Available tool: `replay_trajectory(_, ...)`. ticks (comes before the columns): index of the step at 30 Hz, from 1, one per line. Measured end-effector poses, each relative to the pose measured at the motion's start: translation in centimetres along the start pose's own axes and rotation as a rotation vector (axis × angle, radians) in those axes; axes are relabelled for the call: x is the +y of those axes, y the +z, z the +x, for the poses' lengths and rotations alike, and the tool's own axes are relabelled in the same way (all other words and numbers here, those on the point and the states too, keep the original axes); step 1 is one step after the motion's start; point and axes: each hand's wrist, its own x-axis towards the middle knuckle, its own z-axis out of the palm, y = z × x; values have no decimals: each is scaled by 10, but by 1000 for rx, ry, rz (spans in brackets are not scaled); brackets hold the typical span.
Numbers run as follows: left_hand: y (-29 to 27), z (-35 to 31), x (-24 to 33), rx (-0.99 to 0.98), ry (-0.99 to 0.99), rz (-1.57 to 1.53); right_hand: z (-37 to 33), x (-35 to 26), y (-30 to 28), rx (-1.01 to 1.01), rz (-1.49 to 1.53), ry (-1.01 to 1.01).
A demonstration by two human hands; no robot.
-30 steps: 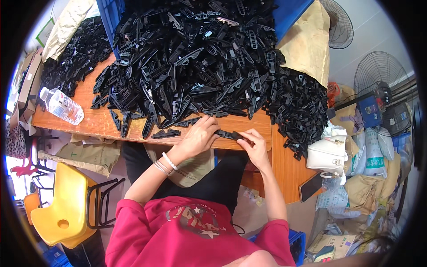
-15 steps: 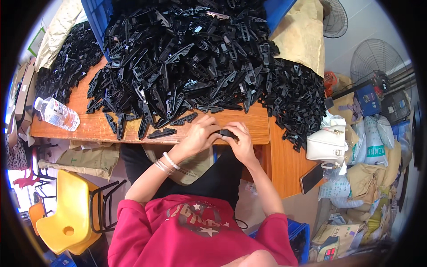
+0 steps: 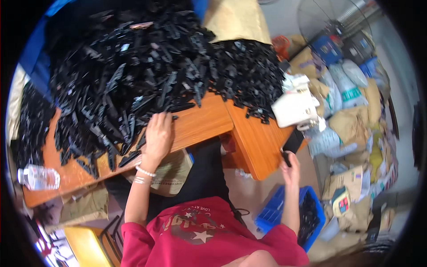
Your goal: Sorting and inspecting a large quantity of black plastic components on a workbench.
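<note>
A large heap of black plastic parts [image 3: 133,66] covers much of the wooden table [image 3: 202,120]. At the heap's front edge is my left hand [image 3: 159,135], its fingers close together on a black plastic part whose end pokes out beside the fingertips. My right hand [image 3: 292,169] is out to the right, past the table's edge, with a small black plastic part [image 3: 286,158] pinched between thumb and fingers. Just beyond that hand lies a dark phone [image 3: 294,141] on the table corner. Motion blur hides the finer shape of both parts.
A blue crate [image 3: 266,212] with black parts inside stands on the floor below my right forearm. A white handbag [image 3: 294,109] sits at the table's right side. At the left are a water bottle [image 3: 40,177] and a yellow chair [image 3: 86,247]. Sacks [image 3: 349,122] line the right wall.
The view has turned to the right. My hands, together on a small black part before, are now apart: the right has carried it rightward, and the left has gone to the heap.
</note>
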Motion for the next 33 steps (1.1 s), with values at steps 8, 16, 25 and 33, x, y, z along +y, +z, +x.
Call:
replay_trajectory(8,2,5,6,-11,54,-56,-164,-21,-348,1601,-563,-246)
replay_trajectory(16,6,5,-5,-56,102,66,-20,3,-68,970,-1144,-856)
replay_trajectory(25,-14,11,23,-94,230,2,86,31,100,43,-1330,-960)
replay_trajectory(33,-16,1,6,-194,134,46,115,63,125,77,-1329,-877)
